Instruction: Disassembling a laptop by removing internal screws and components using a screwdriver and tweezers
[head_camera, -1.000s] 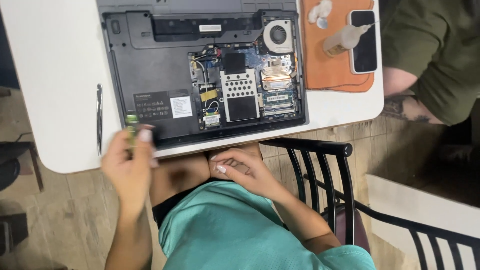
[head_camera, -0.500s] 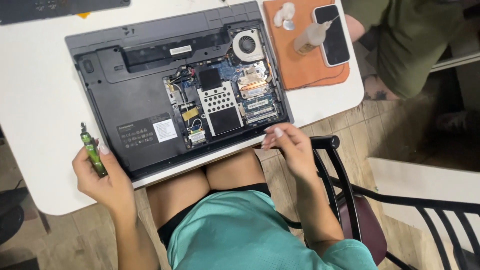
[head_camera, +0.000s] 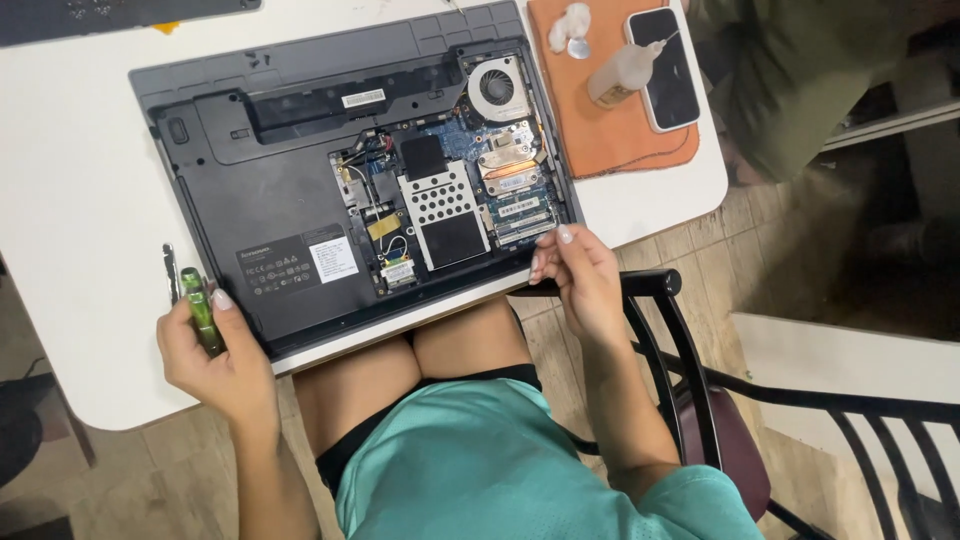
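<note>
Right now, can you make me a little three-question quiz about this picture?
1. True or false: the left hand holds a green screwdriver.
2. Which corner of the laptop holds the fan? A near left, B far right.
3. What does the right hand touch?

Key: 1 true. 2 B. 3 The laptop's near right edge.

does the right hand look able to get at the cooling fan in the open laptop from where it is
Probably yes. The right hand rests at the laptop's near edge, and the cooling fan lies uncovered at the far corner on that same side. Nothing stands between them, only exposed boards.
</note>
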